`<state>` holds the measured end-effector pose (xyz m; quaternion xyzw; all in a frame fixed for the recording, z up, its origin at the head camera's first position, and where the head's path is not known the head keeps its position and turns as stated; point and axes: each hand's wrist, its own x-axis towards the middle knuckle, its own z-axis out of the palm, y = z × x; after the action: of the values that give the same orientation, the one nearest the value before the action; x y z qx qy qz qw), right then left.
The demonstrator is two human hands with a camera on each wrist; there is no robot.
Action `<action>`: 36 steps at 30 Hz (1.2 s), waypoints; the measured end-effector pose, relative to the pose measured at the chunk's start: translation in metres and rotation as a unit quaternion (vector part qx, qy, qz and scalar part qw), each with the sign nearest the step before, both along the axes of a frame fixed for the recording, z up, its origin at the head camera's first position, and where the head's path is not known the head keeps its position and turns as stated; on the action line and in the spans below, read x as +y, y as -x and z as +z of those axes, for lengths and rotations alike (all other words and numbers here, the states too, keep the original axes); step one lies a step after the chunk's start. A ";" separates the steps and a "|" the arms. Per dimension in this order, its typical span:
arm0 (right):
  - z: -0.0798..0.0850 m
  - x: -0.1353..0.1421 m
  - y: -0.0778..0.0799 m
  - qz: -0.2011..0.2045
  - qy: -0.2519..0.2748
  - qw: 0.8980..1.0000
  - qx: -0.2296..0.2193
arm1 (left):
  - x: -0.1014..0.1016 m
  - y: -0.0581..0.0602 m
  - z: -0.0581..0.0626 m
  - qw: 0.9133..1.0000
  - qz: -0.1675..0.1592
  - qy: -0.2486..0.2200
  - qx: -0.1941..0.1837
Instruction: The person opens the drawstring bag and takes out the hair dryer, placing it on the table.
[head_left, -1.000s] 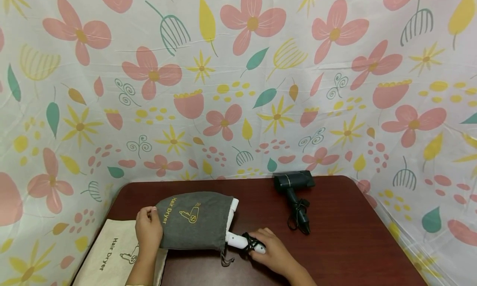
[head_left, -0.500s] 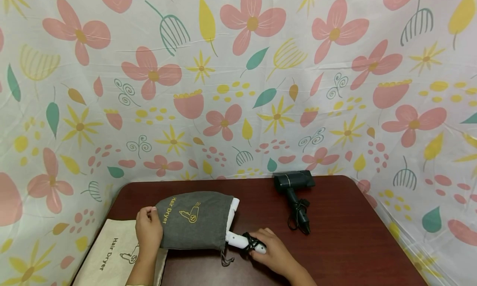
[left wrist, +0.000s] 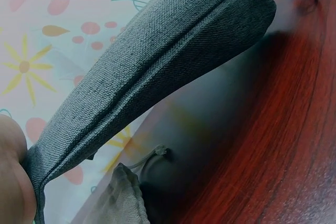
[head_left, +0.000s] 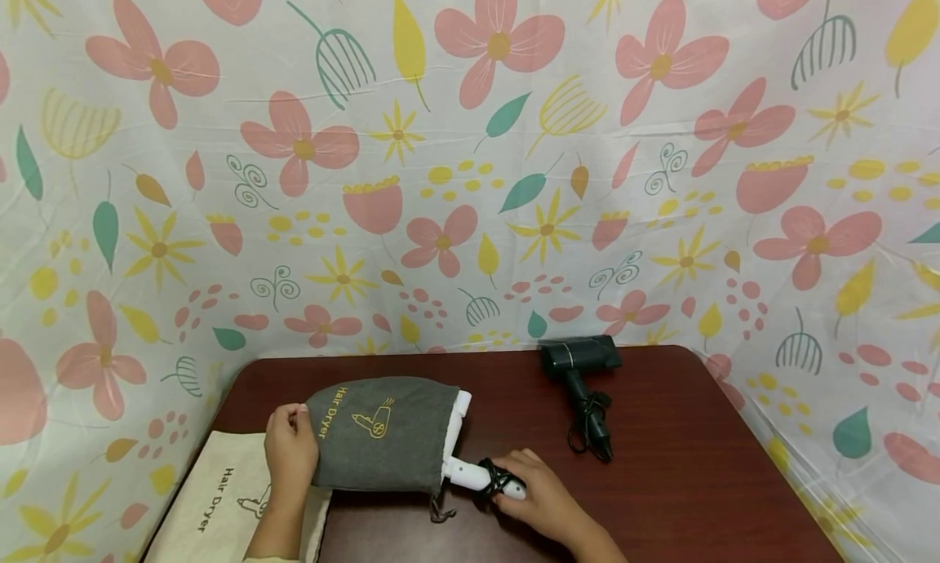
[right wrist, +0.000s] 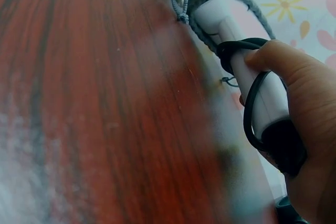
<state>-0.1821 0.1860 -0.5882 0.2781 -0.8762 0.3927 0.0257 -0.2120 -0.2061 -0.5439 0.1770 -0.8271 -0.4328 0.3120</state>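
A grey drawstring bag with yellow "Hair Dryer" lettering covers most of a white hair dryer; its body edge and handle stick out of the bag's mouth on the right. My left hand pinches the closed end of the bag, which the left wrist view shows stretched out from the fingers. Around the handle, wrapped in black cord, my right hand is curled, thumb along the white grip in the right wrist view. The dryer's nozzle end is hidden inside the cloth.
A second hair dryer, dark, with its cord bundled, lies at the back right of the brown table. Under my left forearm lies a cream "Hair Dryer" bag. A flowered curtain stands behind and at both sides.
My left hand and its end of the grey bag have shifted very slightly left, and the drawstring has swung a little left. The right hand keeps its grip on the handle.
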 end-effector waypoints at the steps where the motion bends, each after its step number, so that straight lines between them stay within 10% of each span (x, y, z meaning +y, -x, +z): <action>1: 0.000 0.000 0.000 0.001 -0.001 1.000 0.000 | 0.000 0.000 0.000 1.000 0.001 0.002 0.005; 36: 0.005 0.001 -0.002 0.008 0.005 1.000 -0.008 | -0.010 0.002 0.002 1.000 -0.013 0.004 -0.028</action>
<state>-0.1804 0.1872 -0.5832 0.2816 -0.8723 0.3994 0.0167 -0.2137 -0.2165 -0.5419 0.1767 -0.8395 -0.4284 0.2836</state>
